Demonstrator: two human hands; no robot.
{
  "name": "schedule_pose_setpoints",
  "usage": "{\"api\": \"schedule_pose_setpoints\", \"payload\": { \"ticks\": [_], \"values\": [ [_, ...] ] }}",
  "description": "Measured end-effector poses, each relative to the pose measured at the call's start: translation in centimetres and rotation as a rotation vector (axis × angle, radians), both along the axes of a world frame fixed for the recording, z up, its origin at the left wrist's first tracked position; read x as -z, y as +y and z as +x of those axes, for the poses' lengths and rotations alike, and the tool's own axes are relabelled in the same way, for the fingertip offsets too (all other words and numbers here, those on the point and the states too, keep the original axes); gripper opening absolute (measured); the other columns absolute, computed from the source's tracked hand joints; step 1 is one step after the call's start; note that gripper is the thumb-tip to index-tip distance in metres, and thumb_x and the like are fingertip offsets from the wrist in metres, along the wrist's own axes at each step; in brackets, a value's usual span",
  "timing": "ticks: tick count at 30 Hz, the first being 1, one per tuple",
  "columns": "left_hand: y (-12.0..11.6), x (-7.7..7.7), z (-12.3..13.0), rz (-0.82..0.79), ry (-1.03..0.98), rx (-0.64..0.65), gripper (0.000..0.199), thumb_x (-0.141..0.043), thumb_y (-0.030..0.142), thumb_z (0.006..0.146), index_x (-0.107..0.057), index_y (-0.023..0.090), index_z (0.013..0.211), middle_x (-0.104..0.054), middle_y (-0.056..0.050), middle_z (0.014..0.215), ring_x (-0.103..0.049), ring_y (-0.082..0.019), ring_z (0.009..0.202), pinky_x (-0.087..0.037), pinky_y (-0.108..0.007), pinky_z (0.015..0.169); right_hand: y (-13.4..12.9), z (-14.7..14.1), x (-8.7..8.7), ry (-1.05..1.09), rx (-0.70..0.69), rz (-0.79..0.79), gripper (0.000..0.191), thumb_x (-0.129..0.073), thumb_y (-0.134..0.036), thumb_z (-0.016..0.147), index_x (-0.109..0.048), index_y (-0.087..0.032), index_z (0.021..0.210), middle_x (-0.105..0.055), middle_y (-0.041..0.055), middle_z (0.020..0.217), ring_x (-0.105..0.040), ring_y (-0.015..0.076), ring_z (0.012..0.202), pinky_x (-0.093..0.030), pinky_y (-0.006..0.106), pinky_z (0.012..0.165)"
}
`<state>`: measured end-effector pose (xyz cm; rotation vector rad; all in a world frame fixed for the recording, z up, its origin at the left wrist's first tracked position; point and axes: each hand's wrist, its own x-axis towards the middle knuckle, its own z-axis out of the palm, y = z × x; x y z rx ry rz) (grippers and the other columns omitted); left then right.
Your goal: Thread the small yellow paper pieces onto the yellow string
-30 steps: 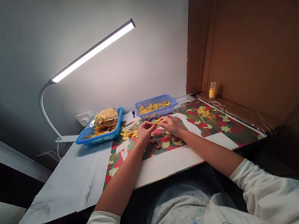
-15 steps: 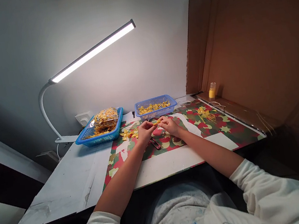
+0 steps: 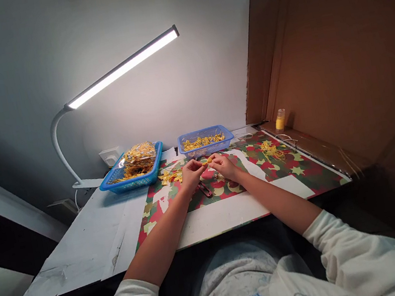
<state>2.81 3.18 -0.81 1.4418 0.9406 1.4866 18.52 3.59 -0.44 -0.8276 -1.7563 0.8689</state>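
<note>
Over the middle of the patterned board, my left hand (image 3: 192, 173) and my right hand (image 3: 224, 166) meet fingertip to fingertip. Both pinch a small yellow piece (image 3: 205, 163), too small to make out its kind. Just below them on the board lies a dark red, snipper-like tool (image 3: 205, 189). Left of my left hand are several flat yellow pieces (image 3: 172, 177), partly hidden by that hand. Farther right, a small heap of yellow pieces with thin strings (image 3: 273, 151) rests on the board.
A blue basket (image 3: 107, 186) with a plastic bag and yellow pieces stands back left. A purple-blue basket (image 3: 227, 141) of yellow stringed pieces is behind my hands. A lamp (image 3: 123, 68) arches overhead. At right are a small yellow-filled bottle (image 3: 280, 120) and a cardboard wall (image 3: 348, 52).
</note>
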Motion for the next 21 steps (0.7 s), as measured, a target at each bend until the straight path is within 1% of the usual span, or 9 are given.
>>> {"api": "schedule_pose_setpoints", "payload": {
  "ticks": [8,13,21],
  "values": [
    [-0.07,0.04,0.00,0.027,0.034,-0.011,0.040,-0.084,0.043,0.052,-0.056,0.016,0.062,-0.061,0.001,0.062,-0.053,-0.010,0.056,-0.042,-0.023,0.055,0.23,0.10,0.20,-0.019,0.005,0.033,0.034,-0.050,-0.034,0.077,-0.041,-0.018,0.048,-0.053,0.0033,0.087,-0.051,0.0149,0.081,-0.042,0.029,0.078],
    [-0.11,0.12,-0.06,0.051,0.074,-0.024,0.039,-0.082,0.044,0.054,-0.057,0.016,0.063,-0.063,0.000,0.063,-0.056,-0.011,0.057,-0.044,-0.025,0.055,0.21,0.03,0.17,-0.021,-0.001,0.024,0.033,-0.051,-0.032,0.076,-0.042,-0.018,0.047,-0.051,0.0038,0.087,-0.051,0.0156,0.082,-0.041,0.030,0.078],
    [-0.44,-0.10,-0.05,0.134,0.187,-0.076,0.027,-0.077,0.037,0.061,-0.059,0.017,0.062,-0.065,-0.001,0.063,-0.057,-0.012,0.056,-0.046,-0.025,0.055,0.28,-0.09,0.33,-0.034,0.004,0.014,0.032,-0.050,-0.033,0.077,-0.042,-0.018,0.049,-0.049,0.0030,0.087,-0.050,0.0149,0.082,-0.041,0.028,0.073]
  ]
}}
